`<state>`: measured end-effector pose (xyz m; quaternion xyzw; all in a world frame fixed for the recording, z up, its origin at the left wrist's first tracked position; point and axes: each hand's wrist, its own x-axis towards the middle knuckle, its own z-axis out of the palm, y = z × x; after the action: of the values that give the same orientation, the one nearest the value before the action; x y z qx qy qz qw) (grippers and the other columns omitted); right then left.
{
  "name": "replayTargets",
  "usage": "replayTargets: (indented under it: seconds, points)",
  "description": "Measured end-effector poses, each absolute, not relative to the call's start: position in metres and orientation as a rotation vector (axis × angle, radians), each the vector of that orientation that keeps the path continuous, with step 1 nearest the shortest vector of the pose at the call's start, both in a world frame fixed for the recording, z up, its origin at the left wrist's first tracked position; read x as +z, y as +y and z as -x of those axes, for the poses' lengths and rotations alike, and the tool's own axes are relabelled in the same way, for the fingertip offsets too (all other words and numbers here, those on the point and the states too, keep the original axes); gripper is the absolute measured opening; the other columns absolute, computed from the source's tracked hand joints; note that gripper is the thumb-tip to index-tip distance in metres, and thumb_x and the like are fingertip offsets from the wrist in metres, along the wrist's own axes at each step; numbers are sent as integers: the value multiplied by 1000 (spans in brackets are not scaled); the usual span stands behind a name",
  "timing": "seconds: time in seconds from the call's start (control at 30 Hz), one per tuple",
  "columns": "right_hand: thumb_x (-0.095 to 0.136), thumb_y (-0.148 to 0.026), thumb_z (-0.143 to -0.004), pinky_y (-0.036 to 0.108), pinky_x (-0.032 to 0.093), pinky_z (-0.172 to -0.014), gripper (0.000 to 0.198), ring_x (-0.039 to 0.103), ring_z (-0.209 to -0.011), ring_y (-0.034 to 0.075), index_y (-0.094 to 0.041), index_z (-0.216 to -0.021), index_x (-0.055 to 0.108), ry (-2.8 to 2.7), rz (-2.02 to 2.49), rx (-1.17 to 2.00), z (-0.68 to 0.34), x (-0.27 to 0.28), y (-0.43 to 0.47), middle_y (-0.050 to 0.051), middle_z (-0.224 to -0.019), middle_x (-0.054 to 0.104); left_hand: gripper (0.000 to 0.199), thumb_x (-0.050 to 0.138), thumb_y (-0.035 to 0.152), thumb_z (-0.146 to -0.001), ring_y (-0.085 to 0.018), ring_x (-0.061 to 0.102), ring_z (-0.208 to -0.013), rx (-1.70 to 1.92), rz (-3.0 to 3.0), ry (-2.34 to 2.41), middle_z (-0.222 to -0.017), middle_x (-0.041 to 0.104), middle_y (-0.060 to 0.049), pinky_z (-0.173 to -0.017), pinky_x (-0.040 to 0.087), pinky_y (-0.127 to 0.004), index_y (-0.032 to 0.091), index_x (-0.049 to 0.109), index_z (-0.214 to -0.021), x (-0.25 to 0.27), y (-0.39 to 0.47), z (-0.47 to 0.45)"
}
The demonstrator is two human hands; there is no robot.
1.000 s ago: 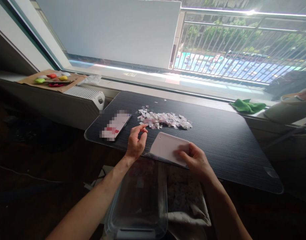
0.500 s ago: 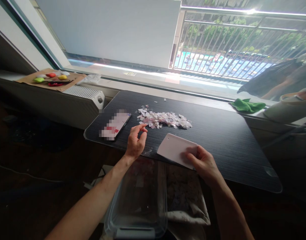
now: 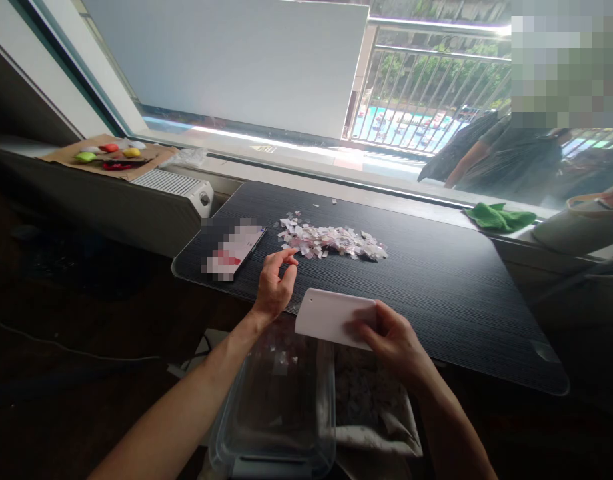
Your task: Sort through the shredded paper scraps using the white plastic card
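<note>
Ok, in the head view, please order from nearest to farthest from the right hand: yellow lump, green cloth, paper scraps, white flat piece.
1. White flat piece: in the right hand.
2. Paper scraps: on the table, ahead-left.
3. Green cloth: beyond the table, right.
4. Yellow lump: far left.

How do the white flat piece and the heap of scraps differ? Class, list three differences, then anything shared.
The white flat piece is single and broad; the heap of scraps is many small bits.
The piece is in the right hand; the heap lies loose on the table.
The piece is nearer the wearer; the heap is farther back.
Both look pale.
</note>
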<state>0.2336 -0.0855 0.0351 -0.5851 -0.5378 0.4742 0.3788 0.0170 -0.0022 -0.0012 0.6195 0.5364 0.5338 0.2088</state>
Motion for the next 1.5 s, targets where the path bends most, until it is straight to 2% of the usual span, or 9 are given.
replayTargets:
  seconds: [0.2,0.33,0.5,0.67,0.8,0.97,1.1,1.3,1.5]
  points:
    - [63,-28,-85,23,49,-61,10,62,-65,14,-23,-91,68,-1768,1359,1003,-221,44,-94,-2,-74,70,22,50,24,-84,-21,62,-102,1483,-1641,1499,-94,69,-5,-98,48,-36,20,66,-99,0,-3,-17]
    - [64,-36,-86,32,56,-73,19,71,-77,21,-22,-98,70,-1496,1398,785,-230,42,-85,5,-89,75,22,49,23,-84,-21,63,-101,1498,-1597,1477,-93,68,-5,-98,49,-37,20,66,-98,0,-2,-17]
    - [66,-44,-82,44,56,-88,32,73,-91,27,-21,-105,69,-1291,1490,789,-244,41,-54,10,-99,77,24,50,25,-83,-22,64,-99,1526,-1621,1458,-91,68,-6,-96,51,-38,18,67,-99,-1,-1,-16]
    - [62,-41,-85,41,57,-88,27,74,-97,27,-20,-101,68,-1373,1367,769,-228,37,-11,11,-105,77,26,53,28,-83,-23,65,-97,1527,-1619,1454,-89,68,-6,-95,52,-41,20,69,-103,-4,0,-15]
    - [59,-36,-84,40,59,-84,22,75,-94,27,-21,-98,67,-1395,1285,787,-215,33,11,11,-102,78,28,57,31,-81,-24,66,-93,1544,-1556,1472,-89,68,-6,-92,54,-42,21,70,-104,-10,2,-14]
    - [56,-33,-84,41,59,-81,16,76,-90,28,-23,-92,66,-1450,1377,750,-234,35,-3,9,-92,79,27,57,34,-80,-25,67,-94,1552,-1535,1467,-89,68,-6,-93,54,-44,21,70,-100,-13,4,-13]
    - [56,-32,-85,41,57,-83,17,75,-91,27,-23,-95,66,-1413,1371,720,-233,44,-4,9,-94,79,27,56,34,-79,-27,66,-98,1534,-1570,1453,-89,69,-6,-94,53,-46,21,70,-98,-11,4,-13]
    - [60,-27,-79,41,58,-80,14,75,-87,26,-21,-90,67,-1394,1277,871,-217,42,16,9,-90,79,29,55,33,-79,-26,66,-96,1527,-1592,1502,-90,69,-7,-94,53,-46,20,69,-101,-11,5,-12]
    - [62,-34,-80,39,54,-78,20,72,-82,24,-20,-93,69,-1377,1468,748,-262,39,-13,7,-88,78,23,53,30,-81,-25,66,-98,1529,-1674,1465,-91,69,-7,-96,52,-43,20,69,-96,-11,5,-12]
